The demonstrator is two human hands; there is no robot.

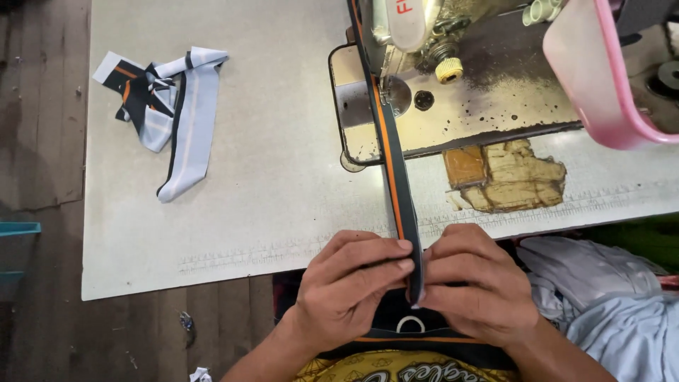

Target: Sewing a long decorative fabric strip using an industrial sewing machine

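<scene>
A long narrow fabric strip, dark with an orange stripe, runs from under the sewing machine's presser foot down to the table's front edge. My left hand and my right hand pinch its near end between fingertips, one on each side, just past the table edge. The strip is folded lengthwise and stands on edge between my fingers.
The sewing machine sits sunk in the grey table. A pile of striped fabric pieces lies at the far left. A pink plastic basket stands at the right. Light cloth is heaped at my right.
</scene>
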